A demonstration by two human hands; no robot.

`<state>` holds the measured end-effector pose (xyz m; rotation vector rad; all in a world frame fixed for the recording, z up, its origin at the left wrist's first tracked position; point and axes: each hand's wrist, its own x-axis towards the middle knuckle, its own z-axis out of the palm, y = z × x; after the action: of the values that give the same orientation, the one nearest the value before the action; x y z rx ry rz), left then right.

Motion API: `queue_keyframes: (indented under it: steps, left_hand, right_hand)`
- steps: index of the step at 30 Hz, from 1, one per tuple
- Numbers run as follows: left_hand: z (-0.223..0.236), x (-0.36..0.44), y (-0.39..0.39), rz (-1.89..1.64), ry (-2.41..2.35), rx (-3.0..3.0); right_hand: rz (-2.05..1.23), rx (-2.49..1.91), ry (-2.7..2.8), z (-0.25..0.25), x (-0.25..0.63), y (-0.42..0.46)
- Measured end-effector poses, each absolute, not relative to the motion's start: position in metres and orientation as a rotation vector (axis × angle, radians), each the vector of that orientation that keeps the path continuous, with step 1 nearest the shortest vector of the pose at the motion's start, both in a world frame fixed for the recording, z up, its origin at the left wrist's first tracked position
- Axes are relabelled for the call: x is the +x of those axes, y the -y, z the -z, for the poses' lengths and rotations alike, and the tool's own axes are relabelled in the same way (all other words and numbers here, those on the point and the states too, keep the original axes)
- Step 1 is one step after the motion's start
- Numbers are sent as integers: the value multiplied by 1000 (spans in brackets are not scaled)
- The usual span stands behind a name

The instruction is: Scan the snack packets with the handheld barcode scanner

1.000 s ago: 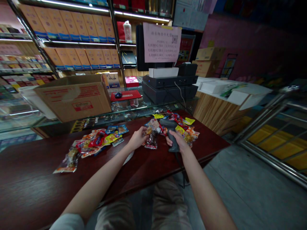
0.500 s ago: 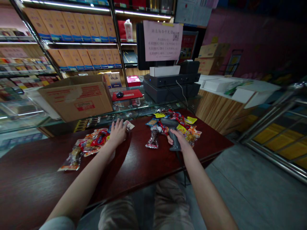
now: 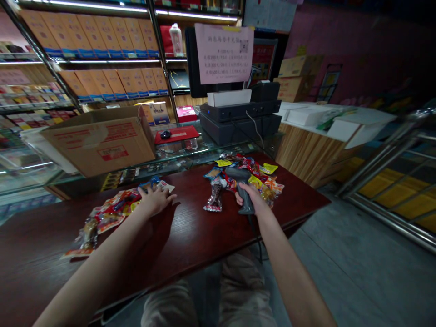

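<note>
My left hand (image 3: 155,200) lies with its fingers spread at the right end of a row of packaged snacks (image 3: 114,210). A blue packet (image 3: 149,185) shows just beyond its fingertips; whether the palm touches the packets I cannot tell. In my right hand (image 3: 250,196) is a dark grey barcode scanner (image 3: 244,204), gripped round its handle, head pointing left. Around and behind the scanner lies a second heap of wrapped snacks (image 3: 269,188). A clear twisted packet with dark contents (image 3: 214,197) rests left of the scanner.
The dark red table (image 3: 190,240) borders a glass counter (image 3: 204,156). On that counter stand an open cardboard box (image 3: 102,145), a mouse (image 3: 165,134) on a red mat, and a cash drawer (image 3: 238,129) below a monitor bearing a pink sign (image 3: 225,54). A metal railing (image 3: 384,218) is at right.
My left hand and the left row of snacks have shifted left across the table. The right hand keeps hold of the scanner in about the same place. The view has moved slightly.
</note>
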<state>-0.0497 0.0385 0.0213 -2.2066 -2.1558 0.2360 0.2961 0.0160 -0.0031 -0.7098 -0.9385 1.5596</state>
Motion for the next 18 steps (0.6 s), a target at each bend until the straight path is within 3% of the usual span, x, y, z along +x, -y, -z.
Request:
queue_keyframes:
  steps: [5, 9, 18]
  left_hand:
    - [-24, 15, -69, 190, 1961, -2208]
    - [-7, 67, -121, 629, 2387, -2460]
    - [12, 86, -186, 987, 2570, -2551]
  right_hand:
    - [-1565, -717, 935, 7, 299, -18]
    - [-1549, -732, 920, 12, 301, -22]
    - [-1561, -710, 935, 10, 303, -22]
